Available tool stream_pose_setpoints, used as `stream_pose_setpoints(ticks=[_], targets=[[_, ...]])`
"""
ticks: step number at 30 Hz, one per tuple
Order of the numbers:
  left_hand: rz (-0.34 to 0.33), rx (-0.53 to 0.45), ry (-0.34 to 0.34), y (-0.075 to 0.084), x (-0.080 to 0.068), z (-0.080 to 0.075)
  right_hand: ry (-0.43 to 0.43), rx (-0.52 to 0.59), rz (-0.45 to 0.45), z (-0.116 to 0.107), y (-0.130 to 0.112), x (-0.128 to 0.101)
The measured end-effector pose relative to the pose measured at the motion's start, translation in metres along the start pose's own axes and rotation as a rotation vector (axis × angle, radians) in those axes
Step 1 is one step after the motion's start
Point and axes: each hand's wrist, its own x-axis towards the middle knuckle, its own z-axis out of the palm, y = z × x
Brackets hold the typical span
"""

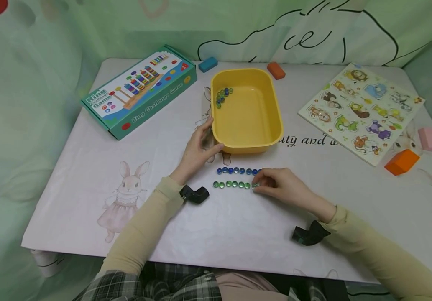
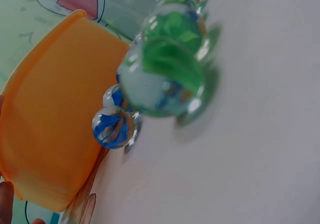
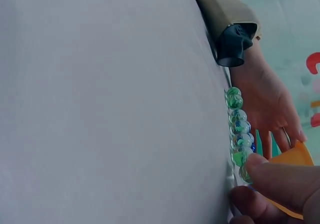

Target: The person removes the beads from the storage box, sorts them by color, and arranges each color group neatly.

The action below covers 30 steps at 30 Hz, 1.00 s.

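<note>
We see the right hand (image 1: 285,186) with its fingers (image 3: 272,176) pinched together on a green glass marble (image 1: 254,185) ending the row of green glass marbles (image 1: 232,184), near the worktop's (image 1: 238,234) front edge. Just behind runs a row of blue glass marbles (image 1: 238,171). The left hand (image 1: 197,152) rests relaxed, fingers apart, against the yellow plastic tub (image 1: 247,138) at the worktop's middle, with a few marbles (image 1: 223,95) inside.
</note>
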Motion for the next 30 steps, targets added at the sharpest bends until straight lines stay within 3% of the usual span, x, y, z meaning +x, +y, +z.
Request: stream_pose_setpoints(ticks=[19, 24, 30], targets=[[-0.005, 0.000, 0.003, 0.001, 0.001, -0.001, -0.015, -0.084, 0.012, -0.001, -0.007, 0.003], [-0.013, 0.006, 0.002, 0.000, 0.001, -0.001, -0.113, -0.131, -0.050, -0.013, -0.013, 0.008], [-0.021, 0.010, -0.002, 0.001, 0.000, -0.001, -0.304, -0.219, -0.177, -0.035, -0.029, 0.021]])
